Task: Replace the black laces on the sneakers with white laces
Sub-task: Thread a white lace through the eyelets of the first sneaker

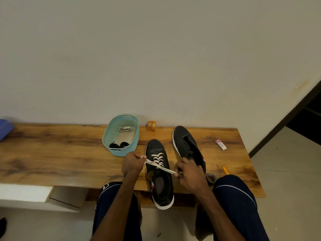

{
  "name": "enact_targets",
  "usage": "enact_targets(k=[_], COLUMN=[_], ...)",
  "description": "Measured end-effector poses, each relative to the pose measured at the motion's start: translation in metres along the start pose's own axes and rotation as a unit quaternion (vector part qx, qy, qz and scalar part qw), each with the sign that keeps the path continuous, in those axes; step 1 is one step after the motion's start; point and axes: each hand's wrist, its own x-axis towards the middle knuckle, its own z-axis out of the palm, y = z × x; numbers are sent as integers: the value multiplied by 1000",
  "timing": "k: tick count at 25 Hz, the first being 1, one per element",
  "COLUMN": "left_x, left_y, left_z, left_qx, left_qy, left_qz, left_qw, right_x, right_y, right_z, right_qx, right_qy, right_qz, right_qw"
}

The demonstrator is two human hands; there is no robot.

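Two black sneakers with white soles lie on the wooden table. The near sneaker (159,173) carries a white lace (157,160) crossed through its front eyelets. My left hand (132,164) grips one end of that lace to the shoe's left. My right hand (189,173) pinches the other end to its right, so the two ends cross taut over the tongue. The far sneaker (186,145) has bare eyelets. A light blue basket (134,136) holds another white lace (125,129) at its back and black laces (119,145) at its front.
A small orange box (151,125) stands by the wall. A white and pink eraser (221,144) lies at the right, a yellow pencil (225,170) near the front edge, a grey tape roll (211,178) by my right knee. A blue object (5,127) sits far left.
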Motion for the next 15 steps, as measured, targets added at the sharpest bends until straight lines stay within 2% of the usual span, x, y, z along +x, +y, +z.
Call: enact_targets(k=[5, 8, 10, 12, 15], left_x=[1, -2, -13, -31, -60], left_y=[1, -1, -3, -8, -21], left_z=[-4, -13, -17, -15, -8], left_qx=[-15, -126, -89, -7, 95], left_qy=[-16, -16, -18, -49, -168], left_qz=[79, 21, 20, 53, 96], left_qw=[997, 992, 996, 997, 976], right_x=[-2, -3, -1, 0, -2], right_y=[3, 3, -7, -21, -23], right_z=[2, 0, 0, 4, 9], right_qx=[41, 108, 118, 94, 115], right_qy=[4, 47, 71, 76, 71], right_qz=[40, 15, -16, -19, 63], right_qw=[998, 993, 990, 992, 989])
